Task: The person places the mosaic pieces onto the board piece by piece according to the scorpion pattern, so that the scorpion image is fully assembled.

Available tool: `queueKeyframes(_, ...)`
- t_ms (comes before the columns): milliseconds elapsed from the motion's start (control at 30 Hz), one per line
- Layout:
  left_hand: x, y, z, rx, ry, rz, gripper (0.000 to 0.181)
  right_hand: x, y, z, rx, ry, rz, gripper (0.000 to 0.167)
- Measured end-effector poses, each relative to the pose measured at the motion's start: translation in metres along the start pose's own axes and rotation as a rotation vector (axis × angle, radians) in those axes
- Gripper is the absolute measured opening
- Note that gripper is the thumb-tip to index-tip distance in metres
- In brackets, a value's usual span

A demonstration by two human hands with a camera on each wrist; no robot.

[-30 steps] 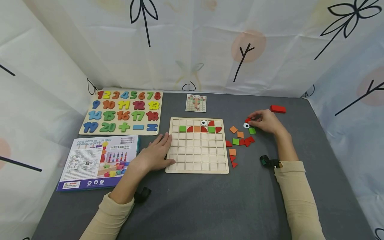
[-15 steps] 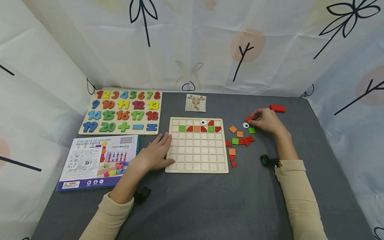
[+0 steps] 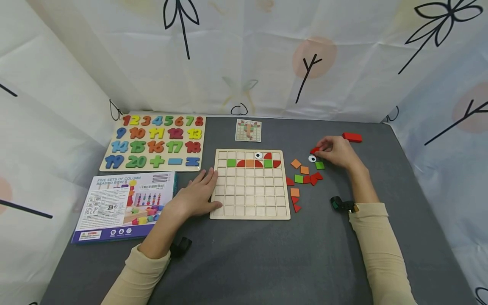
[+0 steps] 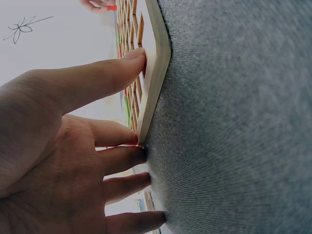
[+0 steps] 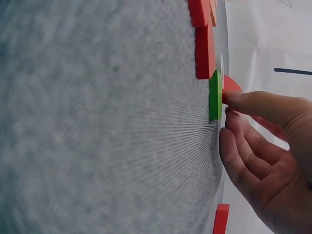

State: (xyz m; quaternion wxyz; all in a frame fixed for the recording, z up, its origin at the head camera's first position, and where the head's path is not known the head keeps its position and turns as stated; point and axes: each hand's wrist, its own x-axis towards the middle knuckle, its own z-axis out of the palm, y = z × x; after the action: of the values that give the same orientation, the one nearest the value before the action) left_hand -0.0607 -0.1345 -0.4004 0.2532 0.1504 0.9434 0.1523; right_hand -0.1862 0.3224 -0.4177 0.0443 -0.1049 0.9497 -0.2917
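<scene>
My left hand (image 3: 196, 195) rests at the left edge of a wooden grid board (image 3: 249, 199). Its thumb lies on the board's face, and in the left wrist view its straight fingers (image 4: 124, 187) reach down beside the rim. Red, green and orange blocks and a white eye disc (image 3: 258, 156) sit in the board's upper cells. Right of the board, my right hand (image 3: 336, 151) pinches a red block with a curved edge (image 5: 231, 84) between thumb and fingertips. A loose eye disc (image 3: 312, 159) and a green square block (image 3: 319, 165) lie just below it.
Loose orange (image 3: 295, 192), red (image 3: 297, 208) and green blocks lie right of the board. A long red block (image 3: 352, 137) is at the back right. A pattern card (image 3: 248, 130) lies behind the board. A number puzzle (image 3: 152, 142) and a box (image 3: 122, 207) stand at left.
My right hand has shifted slightly back and left with the red block at its fingertips. The left hand stays in place on the board.
</scene>
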Motion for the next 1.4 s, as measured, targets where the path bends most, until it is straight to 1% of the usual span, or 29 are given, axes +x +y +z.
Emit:
queueKeyframes(167, 0.0, -0.001, 0.0, 0.001, -0.002, -0.001, 0.098, 0.0, -0.007, 0.001, -0.001, 0.039, -0.007, 0.019)
queueKeyframes(300, 0.0, -0.001, 0.0, -0.001, 0.001, 0.005, 0.098, -0.001, -0.02, 0.004, 0.049, 0.055, -0.043, 0.021)
queueKeyframes(433, 0.0, -0.001, 0.0, -0.001, 0.002, 0.006, 0.098, 0.0, -0.035, 0.009, 0.115, 0.04, -0.082, 0.02)
queueKeyframes(700, 0.001, -0.001, 0.001, 0.001, 0.006, 0.001, 0.098, 0.006, -0.07, 0.028, 0.224, -0.022, -0.124, 0.018)
queueKeyframes(967, 0.001, -0.002, 0.002, 0.004, 0.011, -0.002, 0.098, 0.019, -0.105, 0.05, 0.299, -0.11, -0.13, 0.018)
queueKeyframes(1233, 0.001, -0.002, 0.002, 0.007, 0.008, 0.006, 0.1, 0.037, -0.142, 0.073, 0.334, -0.207, -0.246, 0.015)
queueKeyframes(1400, 0.001, -0.002, 0.001, 0.01, 0.007, 0.004, 0.1, 0.048, -0.161, 0.086, 0.334, -0.268, -0.301, 0.019)
